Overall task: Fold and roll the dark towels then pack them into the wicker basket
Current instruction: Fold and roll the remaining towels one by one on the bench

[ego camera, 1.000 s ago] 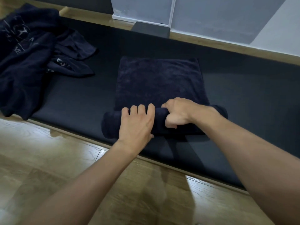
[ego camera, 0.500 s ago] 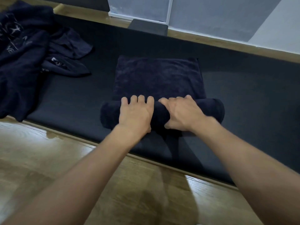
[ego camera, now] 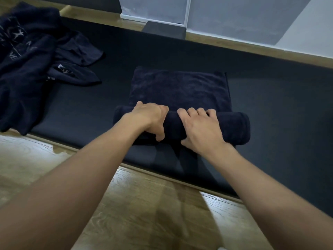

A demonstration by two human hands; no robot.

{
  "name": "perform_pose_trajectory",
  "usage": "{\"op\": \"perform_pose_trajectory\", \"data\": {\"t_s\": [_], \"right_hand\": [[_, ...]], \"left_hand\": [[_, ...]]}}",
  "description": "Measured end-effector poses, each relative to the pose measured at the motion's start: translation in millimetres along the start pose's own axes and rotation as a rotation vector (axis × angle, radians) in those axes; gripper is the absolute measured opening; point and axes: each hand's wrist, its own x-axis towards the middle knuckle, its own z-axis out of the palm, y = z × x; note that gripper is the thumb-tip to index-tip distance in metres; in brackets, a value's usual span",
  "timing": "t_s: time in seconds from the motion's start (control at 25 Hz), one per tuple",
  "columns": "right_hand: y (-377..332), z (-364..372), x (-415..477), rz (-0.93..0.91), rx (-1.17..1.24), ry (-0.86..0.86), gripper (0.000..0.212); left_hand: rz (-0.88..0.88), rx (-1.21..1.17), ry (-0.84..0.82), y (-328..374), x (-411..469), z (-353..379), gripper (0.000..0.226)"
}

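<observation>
A dark navy towel [ego camera: 180, 89] lies folded on the black mat [ego camera: 279, 98], and its near end is wound into a thick roll [ego camera: 234, 127]. My left hand [ego camera: 151, 120] grips the left part of the roll, fingers curled over its far side and thumb tucked under the near side. Close beside it, my right hand [ego camera: 200, 129] rests on top of the roll with fingers spread across its curve. The far half of the towel is still flat. No wicker basket is in view.
A heap of loose dark towels [ego camera: 27, 60] with pale markings lies at the mat's left end and hangs over its front edge. Wooden floor [ego camera: 144, 204] runs in front of the mat. A dark block [ego camera: 164, 30] stands behind it by the grey wall.
The roll has turned further away from me and grown thicker. My left hand went from lying flat to gripping the roll; my right hand went from gripping to lying spread on top.
</observation>
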Motion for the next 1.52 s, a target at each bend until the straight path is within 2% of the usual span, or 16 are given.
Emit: {"op": "perform_pose_trajectory", "data": {"t_s": [0.08,0.2,0.28,0.36,0.48,0.56,0.64,0.72,0.8,0.88,0.96,1.12,1.24,1.32,1.44,1.52], "right_hand": [[9.2,-14.1,19.1,-0.003,0.172,-0.140,0.048],[29.5,-35.1,49.3,0.036,0.440,-0.544,0.040],[30.5,-39.9,58.5,0.048,0.498,-0.715,0.047],[26.5,-36.9,51.5,0.022,0.428,-0.658,0.071],[23.7,-23.5,21.5,-0.083,0.167,-0.328,0.108],[15.1,-15.1,5.6,-0.081,0.023,-0.146,0.103],[13.4,-15.1,11.3,-0.070,0.023,-0.075,0.081],[20.4,-25.9,27.7,-0.083,0.183,-0.200,0.058],[31.4,-36.6,44.9,-0.052,0.383,-0.467,0.047],[38.4,-42.4,59.1,-0.015,0.486,-0.679,0.047],[37.3,-44.9,61.9,0.003,0.489,-0.702,0.057],[22.4,-21.2,28.7,-0.040,0.046,-0.270,0.107],[10.2,-4.9,14.8,-0.032,-0.114,-0.067,0.102],[13.2,-10.6,26.5,-0.047,-0.033,-0.100,0.082],[21.8,-23.4,43.8,-0.056,0.146,-0.207,0.057],[24.9,-30.8,57.1,-0.037,0.271,-0.368,0.054]], "left_hand": [[-0.021,0.099,0.202,4.1,-11.6,16.9,0.072],[-0.047,0.340,0.629,14.5,-32.4,55.8,0.078],[-0.026,0.326,0.611,12.9,-32.1,51.8,0.063],[0.032,0.216,0.426,7.6,-23.9,31.5,0.055],[0.073,0.049,0.168,-1.6,-3.6,6.0,0.056],[0.042,-0.019,0.032,-2.5,5.2,-5.8,0.060],[-0.011,0.012,0.044,4.9,0.5,-6.7,0.068],[-0.060,0.194,0.264,15.8,-13.2,13.0,0.078],[-0.060,0.335,0.527,29.1,-27.6,37.6,0.075],[-0.045,0.308,0.527,30.7,-28.6,37.4,0.067],[0.031,0.155,0.350,20.7,-17.4,17.6,0.063],[0.070,-0.043,0.013,6.5,6.6,-11.9,0.068],[0.047,-0.085,-0.108,7.0,17.6,-23.5,0.080],[-0.021,-0.005,-0.027,14.0,12.7,-19.1,0.084],[-0.117,0.254,0.372,30.5,-7.8,20.0,0.089],[-0.111,0.368,0.577,32.1,-17.0,38.6,0.080]]}}
